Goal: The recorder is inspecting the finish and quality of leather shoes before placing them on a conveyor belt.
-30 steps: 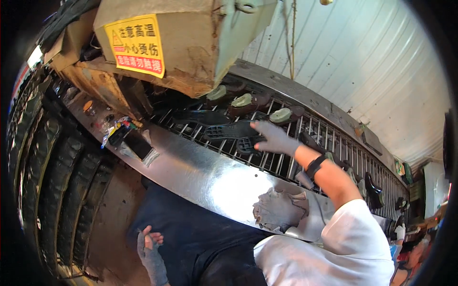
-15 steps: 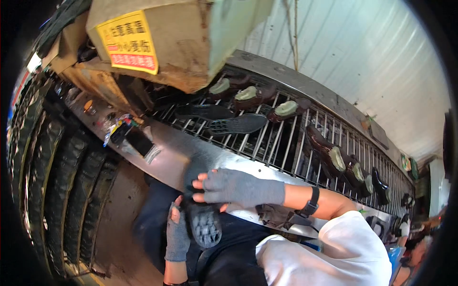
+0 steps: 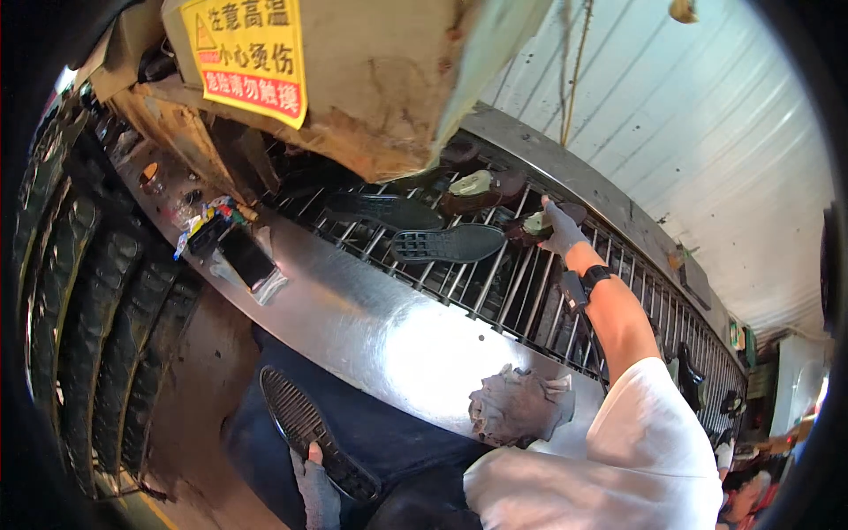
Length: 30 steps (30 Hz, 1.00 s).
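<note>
My left hand (image 3: 315, 488), in a grey fingerless glove, grips a black shoe sole (image 3: 299, 408) over my lap, its ridged face up and a thumb at its edge. My right hand (image 3: 564, 230), gloved alike, reaches over the conveyor and has its fingers on a dark shoe upper (image 3: 533, 226) with a pale green inside. Part of that upper is hidden behind the hand. Just left of it lie a reddish-brown shoe upper (image 3: 481, 190) and a black sole (image 3: 449, 244). Another black sole (image 3: 389, 212) rests beyond, toward the machine.
The conveyor of metal rods (image 3: 495, 296) runs along a steel ledge (image 3: 353, 309). On the ledge are a phone (image 3: 247, 258) and a crumpled grey-brown cloth (image 3: 519, 406). A machine hood (image 3: 371, 97) with a yellow label overhangs the conveyor. Racked dark soles (image 3: 106, 291) stand left.
My right hand has left the sole over my lap and moved up and right to the upper on the conveyor. My left hand has lowered, and the sole now tilts the other way.
</note>
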Each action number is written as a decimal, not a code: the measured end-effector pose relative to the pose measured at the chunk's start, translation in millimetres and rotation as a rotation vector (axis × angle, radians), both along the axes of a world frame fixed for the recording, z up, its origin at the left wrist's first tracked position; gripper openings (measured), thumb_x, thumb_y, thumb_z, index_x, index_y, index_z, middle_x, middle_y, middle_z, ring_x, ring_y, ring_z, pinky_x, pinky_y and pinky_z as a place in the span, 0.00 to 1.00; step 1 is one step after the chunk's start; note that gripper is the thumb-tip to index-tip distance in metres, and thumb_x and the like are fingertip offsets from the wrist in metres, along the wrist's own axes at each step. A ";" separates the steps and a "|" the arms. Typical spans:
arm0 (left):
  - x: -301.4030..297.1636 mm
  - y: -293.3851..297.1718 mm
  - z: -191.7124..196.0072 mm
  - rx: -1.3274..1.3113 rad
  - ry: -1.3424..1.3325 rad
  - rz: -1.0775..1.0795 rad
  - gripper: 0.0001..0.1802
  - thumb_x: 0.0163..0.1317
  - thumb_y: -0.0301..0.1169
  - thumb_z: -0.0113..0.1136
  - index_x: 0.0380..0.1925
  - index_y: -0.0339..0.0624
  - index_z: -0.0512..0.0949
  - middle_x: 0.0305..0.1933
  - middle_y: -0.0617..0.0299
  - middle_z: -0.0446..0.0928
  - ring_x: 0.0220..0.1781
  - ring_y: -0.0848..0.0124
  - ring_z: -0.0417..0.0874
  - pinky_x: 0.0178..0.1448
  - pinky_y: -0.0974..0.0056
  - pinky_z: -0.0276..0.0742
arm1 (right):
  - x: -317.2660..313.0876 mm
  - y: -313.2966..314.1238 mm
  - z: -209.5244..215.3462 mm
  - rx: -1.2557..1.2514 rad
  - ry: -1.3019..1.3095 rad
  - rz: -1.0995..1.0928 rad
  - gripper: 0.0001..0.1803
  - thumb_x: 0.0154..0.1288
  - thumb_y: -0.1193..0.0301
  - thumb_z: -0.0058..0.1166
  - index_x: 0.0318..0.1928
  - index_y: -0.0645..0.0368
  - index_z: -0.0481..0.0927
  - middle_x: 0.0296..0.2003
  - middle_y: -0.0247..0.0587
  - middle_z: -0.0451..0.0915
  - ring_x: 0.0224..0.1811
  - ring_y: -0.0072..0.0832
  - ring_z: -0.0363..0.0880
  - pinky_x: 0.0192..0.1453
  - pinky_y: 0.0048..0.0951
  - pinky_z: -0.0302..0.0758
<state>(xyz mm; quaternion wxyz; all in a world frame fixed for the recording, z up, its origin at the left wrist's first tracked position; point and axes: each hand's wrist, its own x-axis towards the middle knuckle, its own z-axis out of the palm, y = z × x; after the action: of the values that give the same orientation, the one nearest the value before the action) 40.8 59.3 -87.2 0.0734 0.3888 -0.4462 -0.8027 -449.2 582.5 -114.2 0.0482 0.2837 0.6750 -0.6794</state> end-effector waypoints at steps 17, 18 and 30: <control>-21.3 -57.1 36.2 -0.375 0.391 -0.043 0.35 0.86 0.48 0.51 0.76 0.28 0.67 0.73 0.42 0.74 0.76 0.57 0.76 0.80 0.53 0.69 | 203.1 -69.0 36.6 -0.629 -0.111 0.499 0.35 0.68 0.61 0.65 0.69 0.68 0.76 0.58 0.50 0.87 0.58 0.40 0.89 0.67 0.42 0.86; -32.1 -48.5 39.9 -0.283 0.413 -0.092 0.36 0.85 0.50 0.52 0.76 0.28 0.66 0.73 0.43 0.75 0.75 0.56 0.77 0.79 0.53 0.71 | 217.1 -100.1 46.2 -0.652 -0.148 0.632 0.37 0.66 0.60 0.67 0.70 0.69 0.75 0.58 0.51 0.87 0.59 0.40 0.89 0.68 0.41 0.86; -35.4 -53.4 122.1 0.021 0.627 -0.014 0.47 0.71 0.44 0.74 0.81 0.44 0.59 0.69 0.43 0.77 0.69 0.50 0.83 0.69 0.46 0.87 | 354.7 -367.6 146.1 -0.684 -0.161 1.343 0.59 0.72 0.26 0.51 0.81 0.66 0.64 0.75 0.48 0.74 0.78 0.36 0.71 0.84 0.40 0.65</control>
<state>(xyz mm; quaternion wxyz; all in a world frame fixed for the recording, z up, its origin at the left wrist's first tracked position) 5.4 5.8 34.9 0.1980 0.1198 -0.3962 -0.8885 -94.5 214.9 32.0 0.5861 -0.1704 0.4486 -0.6528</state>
